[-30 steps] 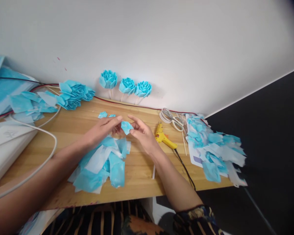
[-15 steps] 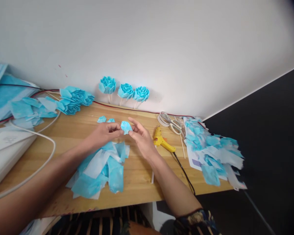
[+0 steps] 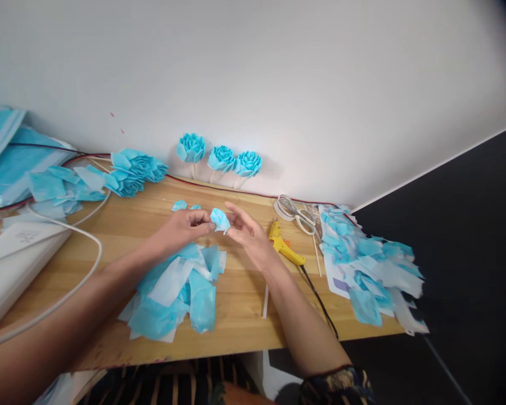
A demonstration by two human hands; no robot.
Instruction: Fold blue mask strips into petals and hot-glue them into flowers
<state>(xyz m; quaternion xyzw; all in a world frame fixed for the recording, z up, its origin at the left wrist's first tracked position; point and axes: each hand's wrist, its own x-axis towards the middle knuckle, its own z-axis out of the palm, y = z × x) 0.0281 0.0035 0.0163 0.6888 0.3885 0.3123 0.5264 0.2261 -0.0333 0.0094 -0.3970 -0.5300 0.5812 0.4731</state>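
Slanting down rightward, the blue piece [image 3: 220,219] is pinched by left fingers [image 3: 200,216] — right fingers [image 3: 238,212], hold unclear.

So this was basically a little craft corner, honestly couldn't tell if it was in someone's home or a small workshop. What gave it away was the wooden table [image 3: 244,332] pushed up against a plain pale wall [image 3: 278,73], with a yellow glue gun [image 3: 293,256] lying right there and scissors [image 3: 307,221] near it. Three blue flowers [image 3: 222,159] on thin sticks stood along the back, and a front pile of cut blue and white pieces [image 3: 200,301] plus a messier heap [image 3: 366,306] at the right end covered a good bit of tabletop. Thin wires [image 3: 253,193] ran along the wall too, pretty makeshift.
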